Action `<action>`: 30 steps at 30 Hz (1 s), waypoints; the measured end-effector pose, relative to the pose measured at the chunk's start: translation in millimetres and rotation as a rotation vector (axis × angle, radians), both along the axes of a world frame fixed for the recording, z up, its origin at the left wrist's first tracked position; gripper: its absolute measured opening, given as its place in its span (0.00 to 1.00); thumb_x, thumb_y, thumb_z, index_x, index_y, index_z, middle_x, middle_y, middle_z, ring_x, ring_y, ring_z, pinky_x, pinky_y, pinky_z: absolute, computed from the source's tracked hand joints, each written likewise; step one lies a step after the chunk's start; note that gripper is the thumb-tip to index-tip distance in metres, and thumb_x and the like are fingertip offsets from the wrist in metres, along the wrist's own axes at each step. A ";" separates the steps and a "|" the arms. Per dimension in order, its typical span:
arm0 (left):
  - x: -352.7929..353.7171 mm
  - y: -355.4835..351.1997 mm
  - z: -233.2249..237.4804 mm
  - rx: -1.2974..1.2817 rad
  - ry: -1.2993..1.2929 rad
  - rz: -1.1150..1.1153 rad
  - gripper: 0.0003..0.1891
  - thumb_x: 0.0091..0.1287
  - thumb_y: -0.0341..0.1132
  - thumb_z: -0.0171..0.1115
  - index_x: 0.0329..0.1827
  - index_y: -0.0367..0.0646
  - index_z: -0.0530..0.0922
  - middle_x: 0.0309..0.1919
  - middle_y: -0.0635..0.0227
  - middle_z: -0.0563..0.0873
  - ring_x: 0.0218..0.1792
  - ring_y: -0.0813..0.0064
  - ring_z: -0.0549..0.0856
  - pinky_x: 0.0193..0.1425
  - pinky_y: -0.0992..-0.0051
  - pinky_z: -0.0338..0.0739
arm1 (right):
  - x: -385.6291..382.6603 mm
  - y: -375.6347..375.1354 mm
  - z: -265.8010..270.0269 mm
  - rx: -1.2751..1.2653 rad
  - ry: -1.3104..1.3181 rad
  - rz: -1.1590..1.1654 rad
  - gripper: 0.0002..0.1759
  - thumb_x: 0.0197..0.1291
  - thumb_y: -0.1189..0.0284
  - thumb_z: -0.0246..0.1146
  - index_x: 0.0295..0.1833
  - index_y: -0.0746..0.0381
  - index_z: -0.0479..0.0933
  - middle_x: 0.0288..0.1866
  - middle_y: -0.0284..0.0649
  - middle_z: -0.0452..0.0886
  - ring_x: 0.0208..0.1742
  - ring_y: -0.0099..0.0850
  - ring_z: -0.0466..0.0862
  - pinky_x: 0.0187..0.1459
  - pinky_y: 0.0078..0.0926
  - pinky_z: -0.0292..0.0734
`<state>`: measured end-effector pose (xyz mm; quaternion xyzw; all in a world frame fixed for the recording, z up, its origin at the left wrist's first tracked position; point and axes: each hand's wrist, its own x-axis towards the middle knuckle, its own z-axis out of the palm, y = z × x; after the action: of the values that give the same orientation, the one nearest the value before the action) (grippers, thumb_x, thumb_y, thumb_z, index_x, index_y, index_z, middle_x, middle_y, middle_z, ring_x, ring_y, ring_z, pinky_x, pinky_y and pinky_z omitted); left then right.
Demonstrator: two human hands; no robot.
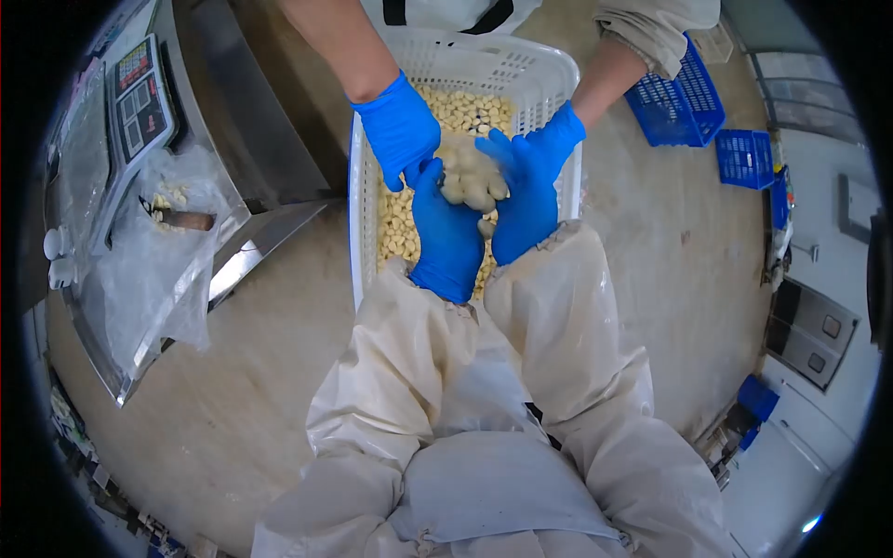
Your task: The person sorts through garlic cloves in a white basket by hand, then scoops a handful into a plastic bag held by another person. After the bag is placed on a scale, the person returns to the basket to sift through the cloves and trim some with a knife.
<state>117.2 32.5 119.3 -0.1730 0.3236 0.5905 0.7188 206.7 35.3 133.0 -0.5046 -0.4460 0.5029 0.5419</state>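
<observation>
A white plastic basket (530, 70) stands on the floor in front of me, with many pale yellow peeled garlic cloves (400, 228) inside. My left hand (446, 232) and my right hand (526, 219), both in blue gloves, are cupped together over it. A clump of whitish cloves (472, 177), slightly blurred, lies between my fingers; my palms are hidden. Another person's blue-gloved hands reach in from the far side: one hand (398, 126) is beside my left fingers, the other hand (551, 144) overlaps my right fingers.
At left, a metal table (228, 177) carries a digital scale (139, 112), a clear plastic bag (153, 279) and a brown-handled tool (186, 219). Blue crates (684, 102) sit on the floor at far right. My apron-covered lap (507, 484) is close below.
</observation>
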 end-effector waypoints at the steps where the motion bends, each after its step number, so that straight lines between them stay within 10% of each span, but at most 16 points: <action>1: 1.6 4.1 -5.9 -0.009 0.028 0.031 0.15 0.65 0.48 0.55 0.43 0.47 0.73 0.42 0.64 0.79 0.40 0.64 0.82 0.43 0.65 0.79 | 0.5 8.8 -10.2 0.142 -0.122 0.029 0.27 0.50 0.60 0.67 0.56 0.56 0.73 0.59 0.41 0.74 0.53 0.32 0.75 0.49 0.29 0.71; 5: -4.0 8.8 -12.2 -0.115 0.051 -0.018 0.18 0.62 0.48 0.58 0.49 0.50 0.70 0.47 0.69 0.72 0.51 0.69 0.73 0.53 0.64 0.69 | 17.0 38.7 -28.6 -0.336 0.112 0.117 0.50 0.40 0.57 0.74 0.67 0.55 0.54 0.68 0.42 0.64 0.66 0.37 0.65 0.58 0.40 0.67; 7: -5.9 13.1 -13.8 -0.148 0.056 -0.040 0.21 0.62 0.48 0.60 0.53 0.51 0.68 0.51 0.70 0.69 0.55 0.72 0.68 0.55 0.65 0.66 | 10.6 100.5 -21.9 -1.248 0.215 0.069 0.22 0.59 0.50 0.56 0.53 0.49 0.76 0.60 0.30 0.69 0.59 0.34 0.71 0.53 0.39 0.70; 9: -4.2 16.7 -18.7 -0.171 0.068 -0.026 0.22 0.61 0.47 0.61 0.54 0.50 0.67 0.53 0.68 0.66 0.56 0.73 0.65 0.54 0.66 0.66 | 16.4 105.2 0.5 -1.169 0.260 0.301 0.38 0.53 0.43 0.60 0.65 0.50 0.60 0.66 0.35 0.65 0.63 0.36 0.69 0.59 0.41 0.67; 13: -13.6 26.6 -25.7 -0.128 -0.031 -0.121 0.28 0.60 0.47 0.62 0.59 0.44 0.65 0.52 0.65 0.65 0.52 0.69 0.68 0.53 0.60 0.67 | 5.0 78.1 39.5 -0.704 0.068 0.196 0.27 0.63 0.48 0.52 0.59 0.54 0.69 0.57 0.38 0.76 0.57 0.33 0.76 0.56 0.35 0.71; 16: -6.8 41.8 16.0 -0.156 0.166 -0.327 0.21 0.61 0.48 0.61 0.44 0.39 0.71 0.35 0.65 0.71 0.37 0.69 0.74 0.47 0.55 0.73 | 9.9 60.4 55.0 -0.546 0.144 -0.094 0.17 0.66 0.61 0.52 0.46 0.62 0.78 0.41 0.39 0.82 0.42 0.31 0.81 0.48 0.29 0.74; 18: -6.5 41.1 23.0 -0.045 0.196 -0.381 0.20 0.66 0.46 0.55 0.48 0.36 0.73 0.47 0.58 0.75 0.46 0.65 0.77 0.52 0.49 0.72 | 30.8 24.3 7.1 -0.043 0.033 -0.193 0.16 0.65 0.64 0.53 0.39 0.64 0.81 0.33 0.38 0.81 0.37 0.28 0.80 0.42 0.28 0.75; 21: -17.5 19.3 22.5 0.262 0.111 -0.327 0.21 0.72 0.43 0.46 0.56 0.34 0.73 0.65 0.50 0.69 0.55 0.60 0.78 0.57 0.55 0.73 | 47.7 -15.0 -48.4 -0.223 -0.032 -0.334 0.13 0.65 0.69 0.54 0.39 0.67 0.80 0.32 0.39 0.82 0.37 0.27 0.80 0.39 0.23 0.72; 26: -61.9 -33.6 -76.2 0.116 0.051 -0.517 0.21 0.74 0.43 0.44 0.56 0.34 0.73 0.59 0.53 0.76 0.53 0.62 0.79 0.58 0.71 0.73 | 77.6 -45.8 -228.8 -0.499 -0.269 -0.330 0.16 0.63 0.64 0.59 0.52 0.59 0.80 0.49 0.43 0.80 0.47 0.32 0.79 0.49 0.27 0.71; 30: -36.6 -43.0 -213.7 -0.117 0.764 -0.440 0.16 0.70 0.37 0.51 0.55 0.36 0.75 0.50 0.60 0.82 0.50 0.71 0.80 0.57 0.74 0.72 | 100.7 -10.9 -322.0 -0.407 -0.589 -0.254 0.21 0.62 0.63 0.58 0.61 0.54 0.75 0.59 0.49 0.75 0.62 0.40 0.73 0.61 0.33 0.66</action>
<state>80.6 -10.5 -94.4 0.0901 0.6279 0.4258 0.6452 307.4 24.4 -189.0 -0.7761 -0.4074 0.3433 0.3373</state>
